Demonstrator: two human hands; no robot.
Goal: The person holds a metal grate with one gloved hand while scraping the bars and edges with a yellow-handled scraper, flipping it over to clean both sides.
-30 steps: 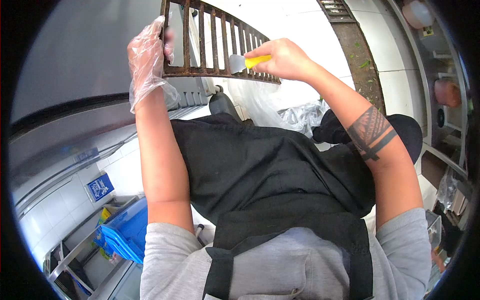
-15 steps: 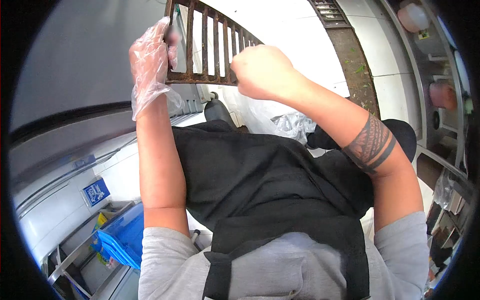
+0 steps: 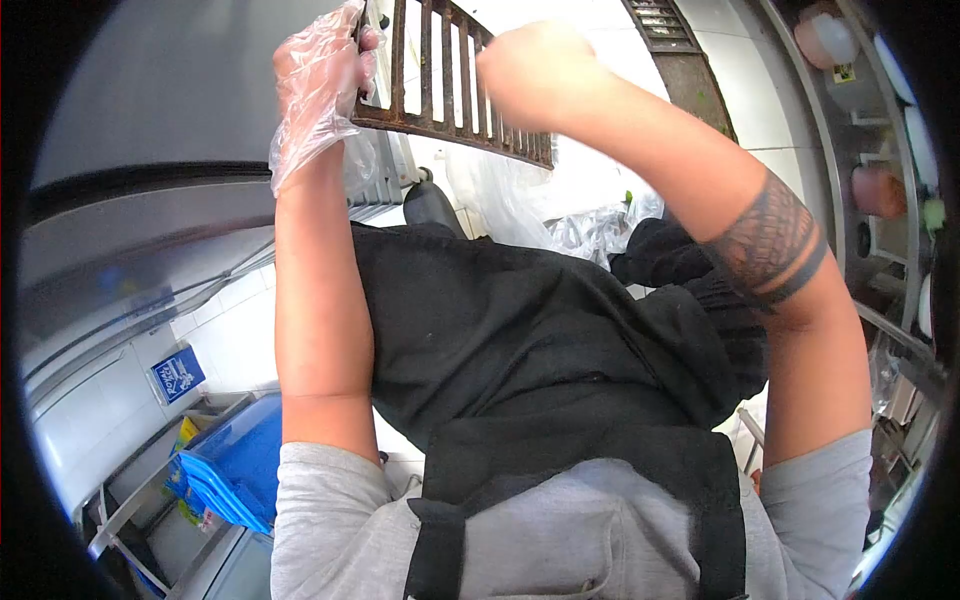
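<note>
Blue panel [image 3: 178,374] | white lettering: "ROYAL" | word below: too small to read

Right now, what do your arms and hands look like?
My left hand wears a loose, clear plastic glove; my right hand looks bare. Short grey sleeves leave both forearms uncovered. A dark patterned tattoo with a solid band marks my right arm.

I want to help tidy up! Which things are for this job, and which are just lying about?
For the job:
- metal grate
- plastic glove, on the left hand gripping it

Probably just lying about:
- crumpled clear plastic
- blue plastic bins
</note>
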